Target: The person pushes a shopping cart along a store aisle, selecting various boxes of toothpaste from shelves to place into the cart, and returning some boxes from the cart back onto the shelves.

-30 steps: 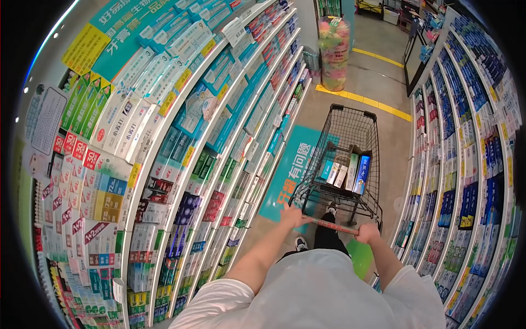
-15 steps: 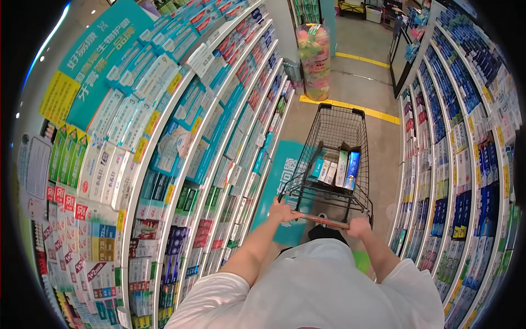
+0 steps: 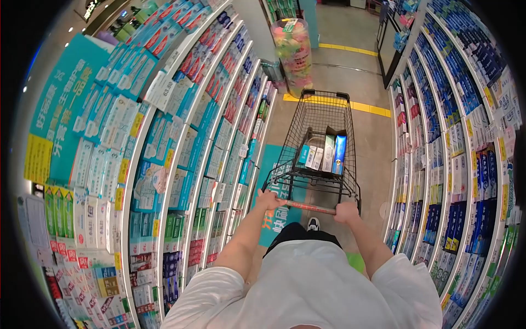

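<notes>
My left hand (image 3: 270, 200) is wrapped round the left end of the reddish handle (image 3: 310, 206) of a black wire shopping cart (image 3: 319, 109). At the handle's other end, my right hand (image 3: 346, 211) is closed on it too. Several boxes lie in the near part of the cart's basket: a blue box (image 3: 339, 156), a white-and-green box (image 3: 329, 153), a white box (image 3: 314, 158) and a teal one (image 3: 303, 155). Undersides of both hands' fingers are hidden by the grip.
Shelves of toothpaste boxes (image 3: 156, 181) line the left side, with more blue-box shelves (image 3: 455, 219) on the right. A clear bin of colourful items (image 3: 295, 57) stands ahead on the left. Yellow floor strips (image 3: 361, 107) cross the aisle.
The cart has moved forward along the aisle with both hands on its handle. The bin and the near yellow strip are closer, and a shoe shows below the handle.
</notes>
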Motion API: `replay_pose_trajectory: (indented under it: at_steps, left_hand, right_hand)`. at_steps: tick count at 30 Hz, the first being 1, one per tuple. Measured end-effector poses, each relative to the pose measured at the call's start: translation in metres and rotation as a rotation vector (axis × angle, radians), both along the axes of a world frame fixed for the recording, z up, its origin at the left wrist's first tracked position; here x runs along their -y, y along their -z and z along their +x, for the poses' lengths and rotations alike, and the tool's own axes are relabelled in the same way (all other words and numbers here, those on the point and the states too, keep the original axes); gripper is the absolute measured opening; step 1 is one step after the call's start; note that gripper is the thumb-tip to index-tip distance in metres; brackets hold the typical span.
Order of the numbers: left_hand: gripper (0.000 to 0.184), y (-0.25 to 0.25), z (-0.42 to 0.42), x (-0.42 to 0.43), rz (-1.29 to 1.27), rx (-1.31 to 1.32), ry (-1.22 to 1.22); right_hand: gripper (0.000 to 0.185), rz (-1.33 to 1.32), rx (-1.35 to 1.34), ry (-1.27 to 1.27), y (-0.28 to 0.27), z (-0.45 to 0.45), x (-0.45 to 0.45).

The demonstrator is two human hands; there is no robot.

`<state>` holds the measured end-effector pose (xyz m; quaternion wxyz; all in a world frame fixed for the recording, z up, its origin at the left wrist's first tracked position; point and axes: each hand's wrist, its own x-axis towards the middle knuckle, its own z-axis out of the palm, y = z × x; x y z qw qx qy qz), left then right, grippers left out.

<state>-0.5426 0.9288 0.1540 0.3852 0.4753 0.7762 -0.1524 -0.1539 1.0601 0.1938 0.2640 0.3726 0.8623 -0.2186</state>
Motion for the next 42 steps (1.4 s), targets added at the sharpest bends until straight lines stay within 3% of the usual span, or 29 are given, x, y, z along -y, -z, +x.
replay_pose_trajectory:
  at_steps: [10,21,33,35,37,42]
  left_hand:
    - [0.085,0.046,-0.087,-0.097,-0.001,0.022,0.081]
    - [0.077,-0.017,-0.155,-0.251,0.132,0.003,-0.009]
    - [0.066,-0.021,-0.206,-0.393,0.297,0.106,-0.043]
    - [0.063,-0.027,-0.197,-0.4,0.365,0.066,-0.069]
    - [0.059,-0.02,-0.193,-0.408,0.608,-0.015,-0.06]
    - [0.058,-0.031,-0.189,-0.45,0.631,-0.042,-0.106]
  right_hand:
    - [0.039,0.001,-0.023,0.055,0.0,-0.061,-0.076]
    - [0.043,-0.062,0.007,0.147,0.011,-0.148,-0.191]
    - [0.04,0.02,-0.017,0.253,0.028,-0.201,-0.31]
    - [0.041,0.023,-0.031,0.262,0.022,-0.208,-0.327]
    - [0.042,0.047,-0.025,0.277,0.016,-0.215,-0.345]
    - [0.041,0.049,0.03,0.233,0.018,-0.227,-0.389]
